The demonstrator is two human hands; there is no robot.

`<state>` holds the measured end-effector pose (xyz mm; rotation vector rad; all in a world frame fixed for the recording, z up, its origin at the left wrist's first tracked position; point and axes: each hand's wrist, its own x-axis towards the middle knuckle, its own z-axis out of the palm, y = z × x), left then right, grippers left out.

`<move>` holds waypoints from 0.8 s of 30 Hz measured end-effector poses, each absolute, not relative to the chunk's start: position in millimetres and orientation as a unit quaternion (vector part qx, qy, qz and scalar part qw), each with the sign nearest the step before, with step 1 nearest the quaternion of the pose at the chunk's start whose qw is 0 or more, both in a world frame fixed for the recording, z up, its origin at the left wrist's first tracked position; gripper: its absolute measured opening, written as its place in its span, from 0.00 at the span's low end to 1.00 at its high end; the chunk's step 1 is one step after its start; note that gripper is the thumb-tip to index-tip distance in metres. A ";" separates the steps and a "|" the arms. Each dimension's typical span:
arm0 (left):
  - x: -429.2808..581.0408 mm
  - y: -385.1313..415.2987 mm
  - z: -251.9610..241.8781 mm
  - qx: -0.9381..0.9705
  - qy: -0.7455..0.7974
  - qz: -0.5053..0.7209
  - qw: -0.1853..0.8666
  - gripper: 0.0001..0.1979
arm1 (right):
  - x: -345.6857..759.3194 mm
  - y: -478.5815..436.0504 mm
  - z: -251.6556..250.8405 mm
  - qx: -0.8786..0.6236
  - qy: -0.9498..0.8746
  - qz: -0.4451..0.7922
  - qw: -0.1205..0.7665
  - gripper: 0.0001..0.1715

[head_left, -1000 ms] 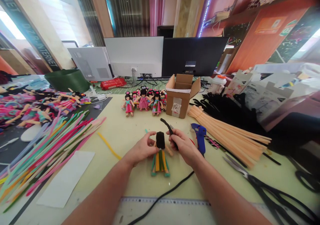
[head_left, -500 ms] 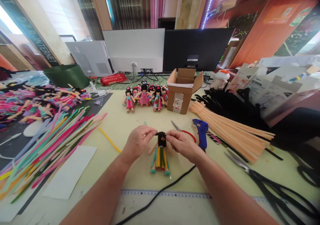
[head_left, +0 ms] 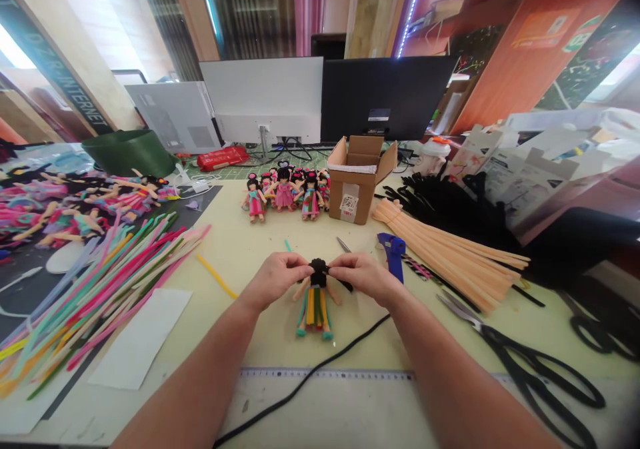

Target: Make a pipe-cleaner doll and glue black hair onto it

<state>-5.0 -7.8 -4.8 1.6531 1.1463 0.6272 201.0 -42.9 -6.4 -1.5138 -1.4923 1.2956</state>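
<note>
A small pipe-cleaner doll (head_left: 317, 308) with black hair (head_left: 319, 272), a yellow, green and red striped skirt and teal feet lies on the table. At the left side of its head, my left hand (head_left: 281, 274) pinches the black pipe-cleaner hair between thumb and fingertips. My right hand (head_left: 364, 277) is closed in a pinch on the hair at the other side. A dark strand end shows just under the right fingers. Behind that hand are scissors (head_left: 343, 244), mostly hidden, and a blue glue gun (head_left: 393, 254).
Colourful pipe cleaners (head_left: 115, 289) and white paper (head_left: 143, 339) lie left. Finished dolls (head_left: 284, 192) stand beside a cardboard box (head_left: 350, 192). Peach pipe cleaners (head_left: 450, 256), black ones (head_left: 440, 202) and large black scissors (head_left: 520, 352) lie right. A black cord (head_left: 300, 386) crosses the ruler (head_left: 365, 374).
The peach patch on the doll's head is now covered by black. Both hands stay pinched at the head, the right one shifted slightly. The whole view has moved a little.
</note>
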 end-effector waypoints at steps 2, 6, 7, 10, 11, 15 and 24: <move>-2.3 -7.3 -0.5 0.678 0.455 0.259 0.516 0.12 | 201.9 -42.0 -4.1 -0.580 -0.568 0.485 0.323 0.13; 2.9 -2.4 13.9 0.720 0.459 0.247 0.459 0.12 | 195.8 -34.9 -0.7 -0.596 -0.566 0.454 0.345 0.11; 3.7 -0.2 17.0 0.731 0.470 0.247 0.429 0.12 | 194.3 -32.0 0.3 -0.600 -0.567 0.444 0.349 0.11; 5.3 7.5 21.9 0.759 0.486 0.251 0.353 0.13 | 192.7 -23.4 5.4 -0.612 -0.579 0.408 0.353 0.09; 5.6 9.9 22.5 0.766 0.485 0.248 0.342 0.13 | 193.1 -21.3 7.8 -0.615 -0.585 0.397 0.349 0.08; 7.3 16.6 25.2 0.774 0.469 0.214 0.368 0.15 | 195.4 -17.4 18.2 -0.609 -0.622 0.388 0.304 0.07; 20.5 17.1 36.7 0.853 0.441 0.136 0.245 0.11 | 195.5 -13.8 26.9 -0.588 -0.658 0.388 0.265 0.06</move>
